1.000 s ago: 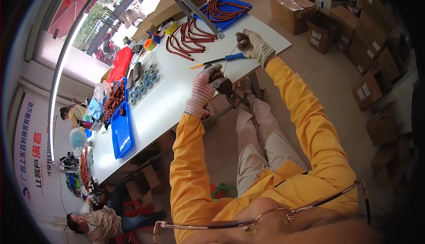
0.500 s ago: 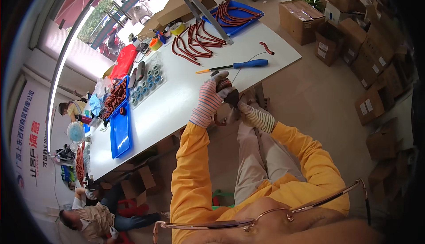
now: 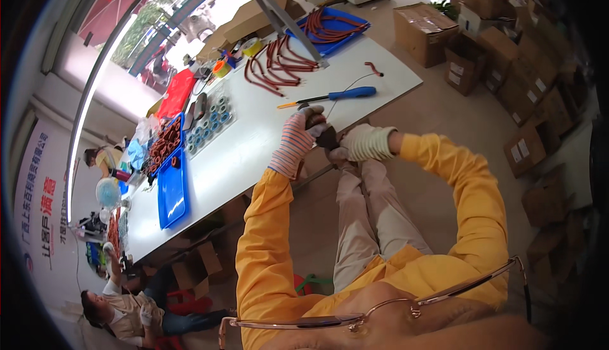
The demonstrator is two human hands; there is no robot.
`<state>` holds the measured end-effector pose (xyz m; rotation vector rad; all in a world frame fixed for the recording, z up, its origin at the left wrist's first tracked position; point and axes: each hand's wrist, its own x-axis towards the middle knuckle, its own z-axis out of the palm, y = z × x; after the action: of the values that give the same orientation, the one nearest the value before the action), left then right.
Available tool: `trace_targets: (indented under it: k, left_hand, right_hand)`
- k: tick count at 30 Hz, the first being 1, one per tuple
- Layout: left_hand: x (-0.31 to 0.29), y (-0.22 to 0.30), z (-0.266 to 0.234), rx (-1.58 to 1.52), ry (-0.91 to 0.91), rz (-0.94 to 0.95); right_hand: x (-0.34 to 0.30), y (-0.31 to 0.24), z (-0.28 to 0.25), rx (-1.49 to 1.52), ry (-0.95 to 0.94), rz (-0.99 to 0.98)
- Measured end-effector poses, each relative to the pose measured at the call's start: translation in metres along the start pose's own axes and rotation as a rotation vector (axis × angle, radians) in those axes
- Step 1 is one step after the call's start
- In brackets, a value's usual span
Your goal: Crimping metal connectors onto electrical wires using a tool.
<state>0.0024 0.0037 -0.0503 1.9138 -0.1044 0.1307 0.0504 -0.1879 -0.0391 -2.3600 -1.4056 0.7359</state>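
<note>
My left hand (image 3: 295, 139), in a red-and-white striped glove with dark fingers, is closed around a small dark wound piece (image 3: 327, 138) at the table's front edge. From the right, my right hand (image 3: 363, 144), in a pale striped glove, meets it with bent, closed fingers; what these pinch is hidden. A thin wire (image 3: 346, 91) runs from the hands across the tabletop to a short red-brown tube piece (image 3: 374, 67). Just beyond my left hand lies a tool with a blue handle (image 3: 353, 92) and a yellow-orange tip.
Red-brown cords (image 3: 279, 64) lie on the white table (image 3: 250, 134), more in a blue tray (image 3: 342, 45). Blue-and-silver rings (image 3: 206, 121), a tray of brown rings (image 3: 166, 144) and an empty blue tray (image 3: 172, 191) stand left. Cartons (image 3: 425, 33) line the right. Another person (image 3: 127, 312) sits lower left.
My right hand has turned and swung up toward the left hand, its elbow farther out. The red-brown strand that hung under the hands is out of sight. The seated person has raised an arm.
</note>
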Motion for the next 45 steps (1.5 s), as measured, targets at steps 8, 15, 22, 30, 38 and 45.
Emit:
trace_targets:
  k: [8, 15, 22, 30, 38, 45]
  left_hand:
    - [-0.005, 0.072, 0.031, 1.367, -0.096, 0.174]
    - [-0.082, 0.134, 0.082, 1.653, -0.281, 0.817]
    - [-0.136, 0.118, 0.079, 1.506, -0.176, 1.212]
    - [-0.163, 0.197, 0.04, 1.543, -0.024, 1.211]
    - [-0.137, 0.204, 0.007, 0.476, 0.35, 0.679]
    - [-0.105, 0.166, 0.001, -0.245, 0.268, 0.495]
  right_hand:
    - [-0.081, -0.054, -0.081, 0.373, 0.636, -0.405]
    - [-0.055, -0.005, -0.054, 0.765, 0.097, -0.418]
    - [-0.064, -0.043, 0.053, 1.321, -0.245, -0.423]
    - [-0.094, -0.112, -0.017, 1.141, -0.066, -0.623]
    - [-0.088, -0.167, -0.068, 1.358, 0.78, -0.692]
    - [-0.037, -0.156, -0.051, 1.47, 0.855, -0.648]
